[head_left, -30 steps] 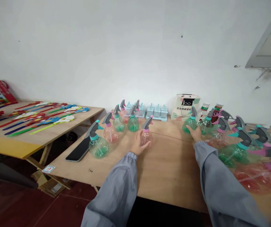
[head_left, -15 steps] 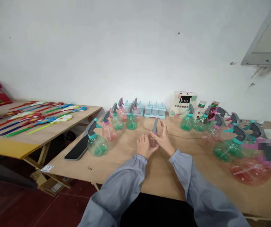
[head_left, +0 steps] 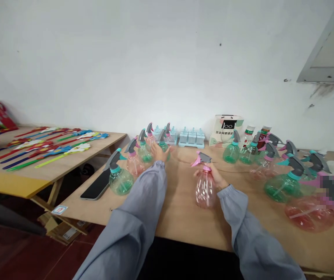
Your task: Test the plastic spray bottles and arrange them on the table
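My right hand (head_left: 218, 175) is closed around the neck of a pink spray bottle (head_left: 204, 190) with a grey and pink trigger head pointing left. That bottle is tilted slightly; whether its base touches the table I cannot tell. At the back left, my left hand (head_left: 159, 151) stretches out with fingers apart in front of a green spray bottle (head_left: 162, 137), partly hiding it. Close by stand another green spray bottle (head_left: 145, 151) and a pink spray bottle (head_left: 134, 162). Nearer the front left is a green spray bottle (head_left: 120, 179).
Several spray bottles (head_left: 283, 186) crowd the table's right side. Along the wall are light-blue ice-pop moulds (head_left: 192, 138), a paper bag (head_left: 223, 130) and drink bottles (head_left: 247, 136). A phone (head_left: 95, 188) lies at the left edge. Colourful hand-shaped clappers (head_left: 50, 147) cover the left table.
My left hand has left the pink bottle and reached forward and left to the green bottle. My right hand has drawn the pink bottle nearer and right, turning its nozzle left.
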{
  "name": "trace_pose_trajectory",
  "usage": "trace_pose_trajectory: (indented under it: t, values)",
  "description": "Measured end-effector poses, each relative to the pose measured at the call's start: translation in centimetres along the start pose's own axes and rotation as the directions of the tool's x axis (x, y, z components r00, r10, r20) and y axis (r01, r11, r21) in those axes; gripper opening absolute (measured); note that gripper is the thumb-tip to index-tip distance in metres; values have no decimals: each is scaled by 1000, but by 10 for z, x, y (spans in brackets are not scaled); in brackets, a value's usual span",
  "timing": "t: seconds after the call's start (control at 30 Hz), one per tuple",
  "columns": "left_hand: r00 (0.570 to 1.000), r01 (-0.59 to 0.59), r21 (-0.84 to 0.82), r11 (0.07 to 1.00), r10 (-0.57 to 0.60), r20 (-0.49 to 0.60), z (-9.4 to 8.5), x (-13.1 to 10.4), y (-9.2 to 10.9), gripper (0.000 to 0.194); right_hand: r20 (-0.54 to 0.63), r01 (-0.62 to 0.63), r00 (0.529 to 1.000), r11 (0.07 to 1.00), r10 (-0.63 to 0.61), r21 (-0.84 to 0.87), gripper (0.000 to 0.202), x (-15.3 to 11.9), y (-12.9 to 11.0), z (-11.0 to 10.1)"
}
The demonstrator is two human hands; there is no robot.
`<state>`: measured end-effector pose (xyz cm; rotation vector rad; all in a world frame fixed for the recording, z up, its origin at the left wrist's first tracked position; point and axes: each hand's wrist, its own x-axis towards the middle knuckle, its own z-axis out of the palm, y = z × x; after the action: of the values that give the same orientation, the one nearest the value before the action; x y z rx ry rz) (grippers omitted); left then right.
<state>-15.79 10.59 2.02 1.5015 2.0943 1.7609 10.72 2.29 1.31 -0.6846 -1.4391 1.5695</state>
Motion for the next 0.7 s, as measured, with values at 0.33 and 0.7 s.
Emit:
trace_pose_trajectory:
  t: [0.33, 0.7]
  values:
    - [974, -113, 81, 990, 94, 205, -4, -40, -9, 64, 181, -73, 981, 997, 67, 26, 60, -10, 3, -25]
    - [887, -315, -282, 906, 387, 252, -19, -114, -23, 70, 158, -17, 987, 1000, 21, -24, 54, -12, -3, -22]
